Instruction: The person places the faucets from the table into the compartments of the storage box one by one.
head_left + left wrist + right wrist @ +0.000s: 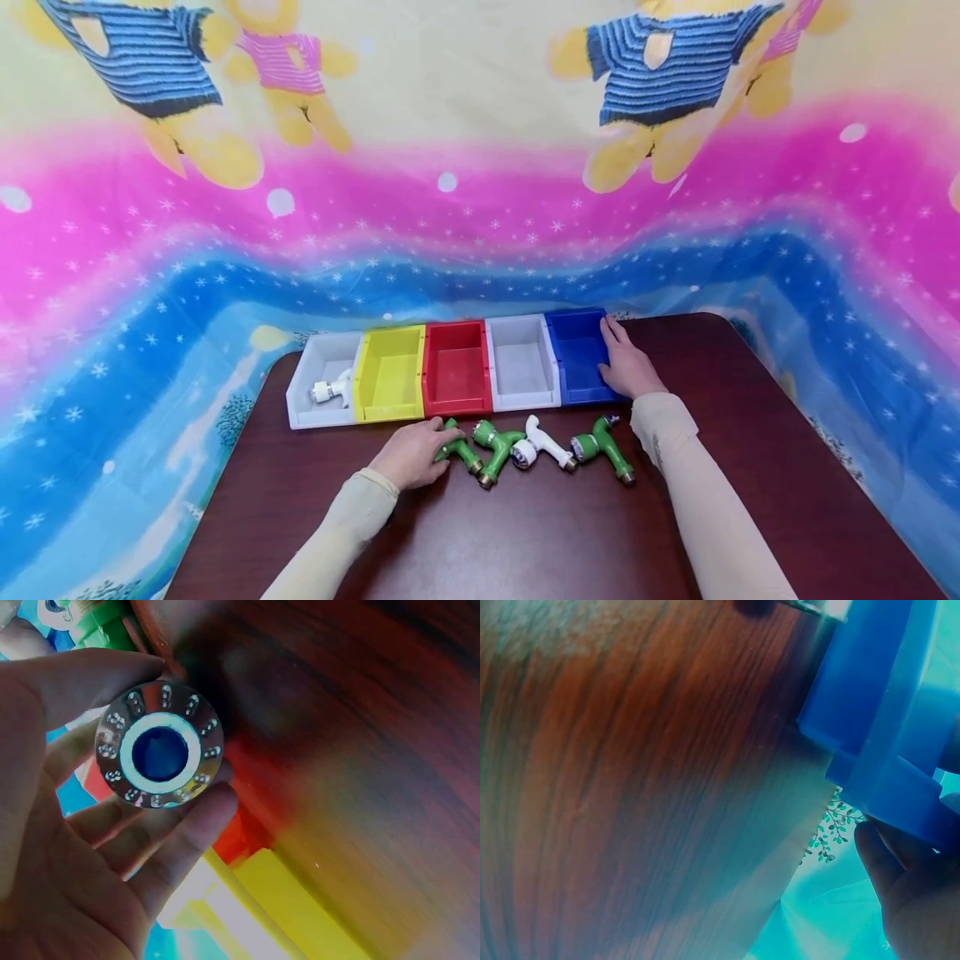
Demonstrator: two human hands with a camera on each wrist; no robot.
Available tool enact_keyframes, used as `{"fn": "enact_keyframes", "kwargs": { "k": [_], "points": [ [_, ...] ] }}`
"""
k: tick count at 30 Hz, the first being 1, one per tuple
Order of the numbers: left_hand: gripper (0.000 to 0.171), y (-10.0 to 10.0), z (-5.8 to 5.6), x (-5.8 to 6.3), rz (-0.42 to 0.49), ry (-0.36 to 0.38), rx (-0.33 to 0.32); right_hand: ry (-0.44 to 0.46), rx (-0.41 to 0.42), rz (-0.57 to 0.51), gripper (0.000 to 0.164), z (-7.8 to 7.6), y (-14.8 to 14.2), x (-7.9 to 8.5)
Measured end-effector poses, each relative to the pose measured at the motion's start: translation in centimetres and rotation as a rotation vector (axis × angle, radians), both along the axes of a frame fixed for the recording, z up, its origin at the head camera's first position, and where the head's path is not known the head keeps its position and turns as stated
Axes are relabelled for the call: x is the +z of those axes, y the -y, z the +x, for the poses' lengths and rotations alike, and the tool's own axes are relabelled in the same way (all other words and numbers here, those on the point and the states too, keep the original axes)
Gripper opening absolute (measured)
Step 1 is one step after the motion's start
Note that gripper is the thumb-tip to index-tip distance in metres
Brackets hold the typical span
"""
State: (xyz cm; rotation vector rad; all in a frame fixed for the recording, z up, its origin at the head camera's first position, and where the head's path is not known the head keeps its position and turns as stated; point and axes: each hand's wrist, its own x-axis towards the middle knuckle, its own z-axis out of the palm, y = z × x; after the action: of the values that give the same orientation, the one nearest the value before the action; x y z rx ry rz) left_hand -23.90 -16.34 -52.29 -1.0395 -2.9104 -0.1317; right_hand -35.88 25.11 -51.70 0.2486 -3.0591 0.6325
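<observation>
— Nearest, at lower centre of the frame?
— Holds a green tap (467, 457) in the left hand (408, 457), just below the red bin (457, 404). Pinches the chrome-faced knob (160, 754) between thumb and bent fingers, going by the left wrist view. Cannot tell whether raised off the surface (525, 533) or resting on it.
— And in handling?
— Probably weighty for its size, stiff throughout, hardly fragile; likely slippery on glossy paint and polished knob. Best taken round the body close to the knob, not by the narrow threaded end (475, 468) alone.
— Next, towards the right?
— Shows a second green tap (501, 448) right beside the held one, then a white tap (550, 446), then a third green tap (612, 450) near the right sleeve (716, 500).
— Farther up, mid-frame?
— Shows a row of bins: leftmost white bin (324, 417) with a small white tap (341, 387) inside, yellow bin (390, 411), red, second white bin (525, 398), blue bin (592, 393). Rests the right hand (632, 362) on the blue one's right wall, with fingers nearly straight, thumb apart. Cannot tell how firmly.
— Farthest?
— Ends in a patterned cloth (465, 225) across the upper frame.
</observation>
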Motion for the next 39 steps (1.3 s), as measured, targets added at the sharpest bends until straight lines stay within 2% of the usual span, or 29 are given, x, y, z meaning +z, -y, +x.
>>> {"fn": "enact_keyframes", "kwargs": {
  "k": [6, 13, 19, 23, 31, 39],
  "points": [
    [0.045, 0.4, 0.2, 0.2, 0.008, -0.033, -0.02, 0.006, 0.004, -0.01, 0.089, 0.1, -0.1, 0.1],
    [0.052, 0.6, 0.5, 1.5, 0.034, -0.047, -0.01, 0.0, 0.0, -0.008, 0.09, 0.1, -0.3, 0.1],
    [0.058, 1.0, 0.5, 2.6, 0.105, -0.148, -0.037, -0.001, -0.001, -0.012, 0.09, 0.0, -0.3, 0.0],
    [0.062, 1.2, 0.4, 3.4, 0.136, -0.186, -0.011, 0.0, 0.0, -0.009, 0.09, 0.0, -0.3, -0.1],
    [0.062, 1.8, -0.4, 4.1, 0.132, -0.171, 0.037, -0.002, -0.004, 0.011, 0.09, -0.2, -0.3, -0.2],
    [0.066, 2.9, -1.9, 4.9, 0.137, -0.192, 0.096, 0.01, -0.001, 0.013, 0.09, -0.1, -0.3, -0.1]
  ]
}}
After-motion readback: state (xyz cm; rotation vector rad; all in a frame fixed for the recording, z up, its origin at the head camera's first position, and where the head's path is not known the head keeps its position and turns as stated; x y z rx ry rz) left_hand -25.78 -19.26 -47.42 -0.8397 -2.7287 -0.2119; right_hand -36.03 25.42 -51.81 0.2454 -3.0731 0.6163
